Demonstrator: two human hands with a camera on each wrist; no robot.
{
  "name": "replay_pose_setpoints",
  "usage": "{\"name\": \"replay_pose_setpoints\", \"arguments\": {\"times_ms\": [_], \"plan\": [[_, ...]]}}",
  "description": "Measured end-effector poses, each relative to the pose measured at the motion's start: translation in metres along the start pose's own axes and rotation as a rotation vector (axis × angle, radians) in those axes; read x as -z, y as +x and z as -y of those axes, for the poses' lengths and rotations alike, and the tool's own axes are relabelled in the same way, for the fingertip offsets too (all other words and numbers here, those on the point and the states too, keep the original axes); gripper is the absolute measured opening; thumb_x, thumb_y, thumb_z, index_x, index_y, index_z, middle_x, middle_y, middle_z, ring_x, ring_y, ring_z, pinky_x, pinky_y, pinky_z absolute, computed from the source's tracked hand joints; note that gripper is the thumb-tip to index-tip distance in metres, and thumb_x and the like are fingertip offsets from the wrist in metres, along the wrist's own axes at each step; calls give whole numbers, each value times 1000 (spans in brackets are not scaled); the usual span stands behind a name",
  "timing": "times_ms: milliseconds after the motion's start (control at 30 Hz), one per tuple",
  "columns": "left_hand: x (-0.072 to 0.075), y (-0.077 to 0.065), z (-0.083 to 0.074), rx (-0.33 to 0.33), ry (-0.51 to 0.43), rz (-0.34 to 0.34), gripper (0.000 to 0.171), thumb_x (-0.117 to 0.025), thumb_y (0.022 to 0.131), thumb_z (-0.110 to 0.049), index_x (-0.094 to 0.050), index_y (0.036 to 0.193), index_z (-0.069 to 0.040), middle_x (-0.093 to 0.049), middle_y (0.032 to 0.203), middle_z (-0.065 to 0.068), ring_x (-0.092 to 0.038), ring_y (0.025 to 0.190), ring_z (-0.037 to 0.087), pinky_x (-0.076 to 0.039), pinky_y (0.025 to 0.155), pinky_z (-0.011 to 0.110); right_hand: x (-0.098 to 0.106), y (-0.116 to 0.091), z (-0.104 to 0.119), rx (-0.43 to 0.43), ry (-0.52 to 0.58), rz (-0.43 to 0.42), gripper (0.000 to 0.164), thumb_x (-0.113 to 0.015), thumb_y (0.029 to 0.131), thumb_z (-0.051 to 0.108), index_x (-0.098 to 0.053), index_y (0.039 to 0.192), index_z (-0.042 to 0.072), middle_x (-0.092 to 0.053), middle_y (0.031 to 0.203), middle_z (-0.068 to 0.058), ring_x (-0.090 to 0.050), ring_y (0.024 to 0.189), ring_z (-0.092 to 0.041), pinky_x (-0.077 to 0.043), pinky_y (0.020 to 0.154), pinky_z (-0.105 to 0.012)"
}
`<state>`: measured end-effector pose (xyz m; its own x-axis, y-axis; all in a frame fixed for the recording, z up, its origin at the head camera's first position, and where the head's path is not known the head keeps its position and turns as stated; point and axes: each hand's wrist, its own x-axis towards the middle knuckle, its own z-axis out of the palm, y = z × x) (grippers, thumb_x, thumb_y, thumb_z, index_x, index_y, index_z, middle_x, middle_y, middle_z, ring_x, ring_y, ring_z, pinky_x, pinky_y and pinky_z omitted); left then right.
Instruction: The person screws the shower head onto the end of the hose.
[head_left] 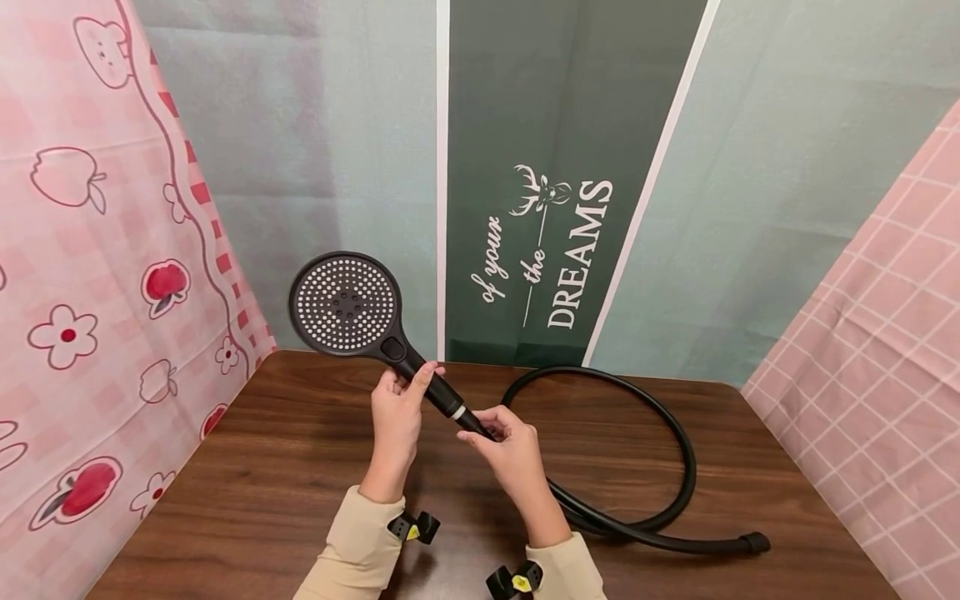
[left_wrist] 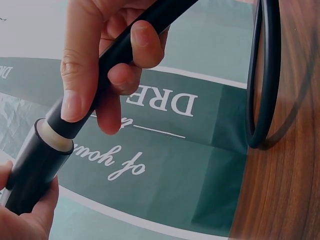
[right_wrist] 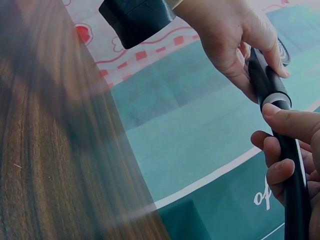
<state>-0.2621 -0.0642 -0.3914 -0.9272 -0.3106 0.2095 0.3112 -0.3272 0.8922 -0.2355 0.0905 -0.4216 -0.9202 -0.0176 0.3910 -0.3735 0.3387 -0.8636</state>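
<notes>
A black shower head (head_left: 347, 304) with a round face of pale nozzles is held up over the table, its face toward the head camera. My left hand (head_left: 397, 408) grips its handle (head_left: 435, 383), thumb along the near side. Around the black hose end (head_left: 474, 421) just below the handle, my right hand (head_left: 510, 446) curls its fingers. In the left wrist view, a whitish ring (left_wrist: 52, 136) shows between the handle and the hose end. From the right hand the black hose (head_left: 686, 442) loops over the table; its other end (head_left: 756, 542) lies at the right.
The brown wooden table (head_left: 300, 467) stands against a green and grey-blue cloth (head_left: 375, 150) with printed lettering. A pink patterned cloth (head_left: 75, 275) hangs at the left and a pink checked one (head_left: 892, 375) at the right. Each wrist carries a small black camera mount (head_left: 412, 528).
</notes>
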Motion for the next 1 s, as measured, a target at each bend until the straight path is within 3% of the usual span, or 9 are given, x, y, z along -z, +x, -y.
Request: {"name": "replay_pose_setpoints", "arguments": {"times_ms": [500,1000], "plan": [[-2,0,-1,-1,-5,-8,26,-68,95,-14,-58,111,3,-76,83,-1,-74,88,12,-54,84,20,3,1,1,-67,47,-9,23,-87,74,12,-78,95,10,-73,80,-9,-56,65,-6,-43,56,-20],[-3,-1,-2,-2,-4,-9,26,-68,95,-15,-58,111,3,-76,83,-2,-73,87,8,-54,84,20,5,1,5,-99,104,27,22,-85,78,18,-78,97,11,-71,76,-12,-60,63,-8,-46,55,-21]]}}
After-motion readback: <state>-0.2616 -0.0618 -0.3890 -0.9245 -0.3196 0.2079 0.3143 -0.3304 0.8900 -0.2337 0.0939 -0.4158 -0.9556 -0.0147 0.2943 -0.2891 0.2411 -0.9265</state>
